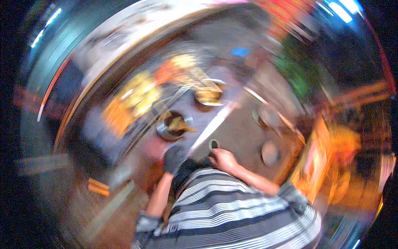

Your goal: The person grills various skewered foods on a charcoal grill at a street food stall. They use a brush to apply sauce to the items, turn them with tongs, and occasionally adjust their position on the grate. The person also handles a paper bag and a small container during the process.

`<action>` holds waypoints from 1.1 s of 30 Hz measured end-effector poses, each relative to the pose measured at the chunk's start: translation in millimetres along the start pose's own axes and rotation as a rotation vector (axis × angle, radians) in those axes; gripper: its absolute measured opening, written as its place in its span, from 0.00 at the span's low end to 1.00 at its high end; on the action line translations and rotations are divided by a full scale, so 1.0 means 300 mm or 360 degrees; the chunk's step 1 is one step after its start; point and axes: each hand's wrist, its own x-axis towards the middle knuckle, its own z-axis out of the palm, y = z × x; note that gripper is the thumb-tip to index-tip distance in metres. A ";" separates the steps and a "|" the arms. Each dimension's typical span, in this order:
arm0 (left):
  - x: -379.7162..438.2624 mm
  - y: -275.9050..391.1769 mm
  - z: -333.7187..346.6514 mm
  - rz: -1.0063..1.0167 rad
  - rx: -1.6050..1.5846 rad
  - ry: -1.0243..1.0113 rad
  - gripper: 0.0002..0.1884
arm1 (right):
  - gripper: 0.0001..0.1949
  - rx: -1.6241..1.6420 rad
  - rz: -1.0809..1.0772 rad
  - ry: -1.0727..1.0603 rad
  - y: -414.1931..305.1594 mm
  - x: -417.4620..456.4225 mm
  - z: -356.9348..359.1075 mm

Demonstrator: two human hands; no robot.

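Motion blur softens the whole view. My right hand [224,160] is curled over the brown-grey table [239,133], close to my striped shirt. From its fingers sticks out a small oval thing [214,145] with a pale rim and a dark middle; its kind is unclear. My left hand [173,159] seems to wear a dark grey glove and is low beside the table's white edge [214,124]. Its fingers are too blurred to make out. Just beyond it stands a round metal pot [161,130] with brownish-yellow pieces [177,124] inside.
A second round container [199,101] with yellow contents stands farther off. Blurred yellow and orange goods [133,96] lie at the left. Two round things [270,153] are on the table's right part. An orange bag-like thing [314,162] sits beyond the table's right edge.
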 end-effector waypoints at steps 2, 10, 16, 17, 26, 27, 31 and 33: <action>0.018 -0.063 0.061 0.0225 0.0707 -0.0280 0.09 | 0.10 0.0066 -0.0010 0.0228 0.088 -0.021 0.004; 0.142 0.163 0.234 0.1010 0.0711 -0.0631 0.10 | 0.13 0.0270 0.1130 0.1340 0.631 -0.471 -0.117; 0.246 0.381 0.463 0.0048 0.0322 -0.1037 0.08 | 0.15 0.0428 0.2286 0.2226 1.109 -1.105 -0.062; 0.266 0.411 0.537 0.0178 0.0218 -0.1035 0.11 | 0.15 0.0172 0.2472 0.2419 1.233 -1.245 0.028; 0.313 0.684 1.174 0.0028 -0.0385 -0.1525 0.09 | 0.31 0.0316 0.4328 0.3318 1.196 -2.237 0.242; 0.296 0.834 1.210 -0.0671 -0.0553 -0.1696 0.09 | 0.34 0.0555 0.4261 0.3464 1.164 -2.320 0.291; 0.347 0.841 1.355 -0.0526 -0.0280 -0.1709 0.10 | 0.46 -0.0291 0.4004 0.2484 1.151 -2.402 0.281; 0.347 0.947 1.413 -0.0330 -0.0165 -0.1808 0.11 | 0.51 -0.0374 0.3745 0.1783 1.147 -2.393 0.135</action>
